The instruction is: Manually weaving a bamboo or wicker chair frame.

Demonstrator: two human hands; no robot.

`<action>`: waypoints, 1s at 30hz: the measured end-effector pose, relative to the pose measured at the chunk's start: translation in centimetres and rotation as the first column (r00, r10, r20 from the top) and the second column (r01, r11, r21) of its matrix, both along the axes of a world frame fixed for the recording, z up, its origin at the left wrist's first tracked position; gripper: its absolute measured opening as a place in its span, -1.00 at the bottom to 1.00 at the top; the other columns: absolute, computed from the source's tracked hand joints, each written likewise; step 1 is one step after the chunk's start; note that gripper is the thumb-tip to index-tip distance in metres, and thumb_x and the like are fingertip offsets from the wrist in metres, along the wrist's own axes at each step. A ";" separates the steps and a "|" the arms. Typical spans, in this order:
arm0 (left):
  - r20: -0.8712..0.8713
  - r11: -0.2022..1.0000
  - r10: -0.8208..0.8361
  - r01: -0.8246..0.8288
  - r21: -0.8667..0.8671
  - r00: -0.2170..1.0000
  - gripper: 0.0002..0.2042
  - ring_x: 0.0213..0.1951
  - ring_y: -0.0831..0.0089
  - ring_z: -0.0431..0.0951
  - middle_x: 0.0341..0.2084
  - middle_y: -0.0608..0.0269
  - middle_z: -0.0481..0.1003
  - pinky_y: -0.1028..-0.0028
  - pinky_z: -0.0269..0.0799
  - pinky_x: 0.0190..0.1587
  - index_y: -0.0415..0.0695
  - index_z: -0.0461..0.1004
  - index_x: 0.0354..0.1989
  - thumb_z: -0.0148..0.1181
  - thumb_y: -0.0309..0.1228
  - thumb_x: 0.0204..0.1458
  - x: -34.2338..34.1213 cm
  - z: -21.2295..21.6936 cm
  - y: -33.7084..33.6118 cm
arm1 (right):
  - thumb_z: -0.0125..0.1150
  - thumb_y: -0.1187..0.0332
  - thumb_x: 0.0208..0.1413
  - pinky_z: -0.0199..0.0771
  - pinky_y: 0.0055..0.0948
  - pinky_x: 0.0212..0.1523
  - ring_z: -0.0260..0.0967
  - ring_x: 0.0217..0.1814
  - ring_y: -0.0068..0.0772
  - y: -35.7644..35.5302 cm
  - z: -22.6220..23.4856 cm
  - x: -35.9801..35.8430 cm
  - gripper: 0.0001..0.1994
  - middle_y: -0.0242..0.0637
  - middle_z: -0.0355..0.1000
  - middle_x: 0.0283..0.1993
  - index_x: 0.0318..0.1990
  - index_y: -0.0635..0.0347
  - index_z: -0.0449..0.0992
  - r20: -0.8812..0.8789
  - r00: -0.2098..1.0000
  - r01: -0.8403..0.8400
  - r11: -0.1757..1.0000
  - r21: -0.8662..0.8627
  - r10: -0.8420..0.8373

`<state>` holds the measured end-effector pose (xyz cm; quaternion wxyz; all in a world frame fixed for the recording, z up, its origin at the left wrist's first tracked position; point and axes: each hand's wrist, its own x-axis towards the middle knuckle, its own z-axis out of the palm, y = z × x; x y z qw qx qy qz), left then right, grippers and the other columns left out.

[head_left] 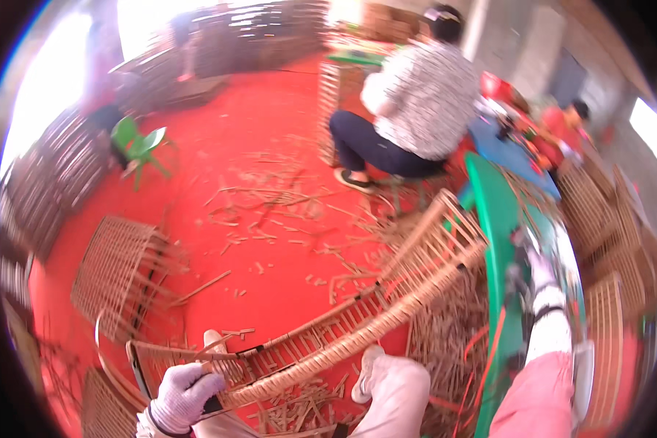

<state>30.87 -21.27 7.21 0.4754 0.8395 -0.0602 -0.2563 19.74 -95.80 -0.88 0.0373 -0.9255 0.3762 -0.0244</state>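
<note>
A red floor (270,124) is seen carrying everything. Short cane offcuts (270,219) are scattered across its middle, thickest near the seated person's feet. A woven rattan panel (117,274) is laid flat at the left, with loose sticks just beside it. A long curved rattan frame (387,299) is rested across the lower part, one end raised toward the green desk (493,219). A small green plastic chair (142,146) is stood at the upper left. Stacked rattan pieces (44,182) are piled along the left edge.
</note>
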 end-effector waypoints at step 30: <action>0.670 0.732 -0.680 0.225 0.643 0.298 -0.54 -0.31 0.24 0.57 -0.13 0.11 0.47 0.33 0.53 -0.34 -0.19 0.23 0.12 -0.02 -0.42 -0.03 -5.7 -2.2 3.6 | 0.27 0.24 -0.15 0.44 -0.27 -0.21 0.38 -0.14 -0.34 31.4 8.4 -38.4 -0.28 -0.17 0.35 -0.12 0.20 0.16 0.09 0.054 0.927 0.341 0.893 0.294 -0.371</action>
